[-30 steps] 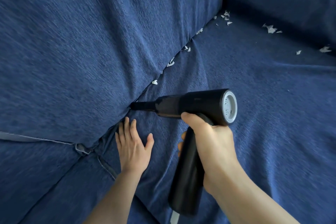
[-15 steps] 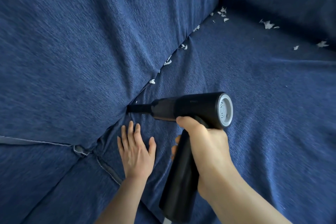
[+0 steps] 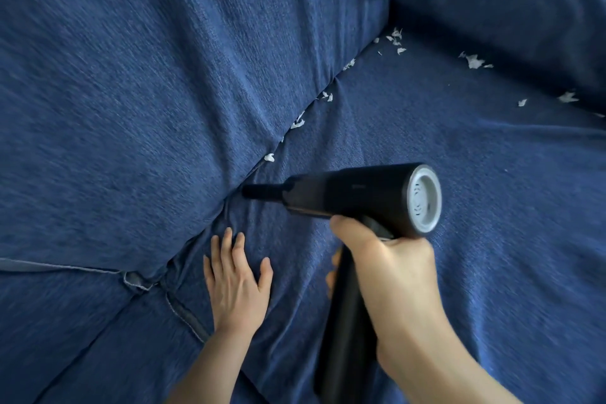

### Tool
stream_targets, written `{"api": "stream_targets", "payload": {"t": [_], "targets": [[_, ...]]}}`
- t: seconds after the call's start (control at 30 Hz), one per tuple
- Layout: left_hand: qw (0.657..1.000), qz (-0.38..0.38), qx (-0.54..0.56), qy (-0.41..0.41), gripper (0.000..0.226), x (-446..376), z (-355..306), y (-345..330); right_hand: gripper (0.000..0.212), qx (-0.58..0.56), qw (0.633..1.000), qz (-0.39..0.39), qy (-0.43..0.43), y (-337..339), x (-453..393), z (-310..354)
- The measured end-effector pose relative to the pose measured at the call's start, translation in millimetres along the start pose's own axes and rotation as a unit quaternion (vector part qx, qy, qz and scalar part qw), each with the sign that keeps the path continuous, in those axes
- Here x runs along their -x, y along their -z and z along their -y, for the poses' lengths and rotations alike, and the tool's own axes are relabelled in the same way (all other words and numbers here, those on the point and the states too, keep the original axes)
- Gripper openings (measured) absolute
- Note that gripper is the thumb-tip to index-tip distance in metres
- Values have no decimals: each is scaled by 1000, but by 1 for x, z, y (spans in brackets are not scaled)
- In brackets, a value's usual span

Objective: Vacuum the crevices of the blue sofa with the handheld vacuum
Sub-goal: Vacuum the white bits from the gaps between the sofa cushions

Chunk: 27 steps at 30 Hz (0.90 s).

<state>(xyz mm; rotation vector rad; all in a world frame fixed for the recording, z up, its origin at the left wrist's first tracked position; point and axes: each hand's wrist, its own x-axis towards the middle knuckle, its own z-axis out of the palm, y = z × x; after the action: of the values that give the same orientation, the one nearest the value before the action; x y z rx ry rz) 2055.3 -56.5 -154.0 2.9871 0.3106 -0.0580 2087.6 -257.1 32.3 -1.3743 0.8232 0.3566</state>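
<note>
Right hand [image 3: 390, 275] gripping vacuum [image 3: 354, 193] has pulled its nozzle just clear of the crevice [image 3: 252, 170]; left hand [image 3: 237, 282] stays flat on seat; scraps [image 3: 296, 123] remain farther along.

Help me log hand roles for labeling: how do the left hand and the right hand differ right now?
The left hand lies flat, fingers straight, pressing the seat cushion beside the crevice; the right hand is curled round the handle of the handheld vacuum. The left carries nothing; the right aims the vacuum's nozzle at the crevice. The left sits nearer the back cushion; the right is raised off the seat. Both are bare.
</note>
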Motion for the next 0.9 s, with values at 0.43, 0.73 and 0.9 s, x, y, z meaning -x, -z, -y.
{"api": "stream_targets", "payload": {"t": [0.43, 0.73, 0.9], "targets": [[999, -5, 45, -8, 61, -24, -13, 6, 18, 21, 999, -23, 23, 14, 1, 9], [996, 43, -23, -71, 66, -61, -65, -6, 35, -31, 998, -37, 41, 10, -31, 8], [996, 26, -40, -78, 65, -56, -63, -11, 30, -42, 997, -48, 36, 14, -34, 5]]}}
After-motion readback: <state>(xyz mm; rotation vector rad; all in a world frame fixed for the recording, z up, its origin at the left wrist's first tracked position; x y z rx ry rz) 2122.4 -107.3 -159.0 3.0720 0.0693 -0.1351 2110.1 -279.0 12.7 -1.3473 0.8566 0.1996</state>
